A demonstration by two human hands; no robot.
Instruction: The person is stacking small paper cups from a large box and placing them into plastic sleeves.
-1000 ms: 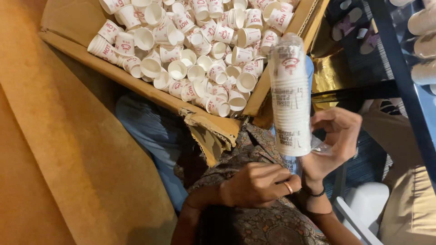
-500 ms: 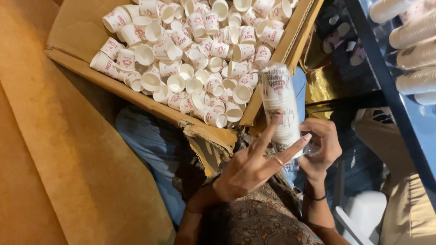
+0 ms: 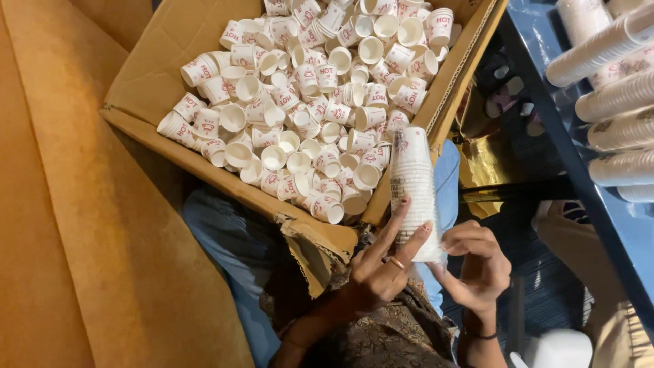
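Since the half-second-earlier frame, the left hand [image 3: 381, 272] had slid a little down the side of the sleeve of stacked cups [image 3: 414, 191], and the stack stood more upright.

At the far left lay a broad sheet of plain brown cardboard [image 3: 82, 225], unprinted. Next to it sat the open cardboard box [image 3: 150, 75], its near flap torn and frayed at the lower corner. Inside it lay a heap of loose paper cups [image 3: 306, 116], small and white with red printing, lying on their sides and at all angles.

Just past the box's right wall, the sleeve of stacked cups stood nearly vertical, white with red marks, seemingly wrapped in thin clear film. The left hand's fingers [image 3: 402, 228] were spread open and pressed flat against its side, a ring on one finger. The right hand [image 3: 477, 269] cupped the base, fingers curled closed around the bottom of the stack.

The step in hand looked like squaring up a finished stack. The next move would probably call for a firm grip low on the sleeve, so the column does not buckle.

At the far right, more long cup stacks [image 3: 613, 88] lay sideways across a dark blue shelf [image 3: 613, 225].
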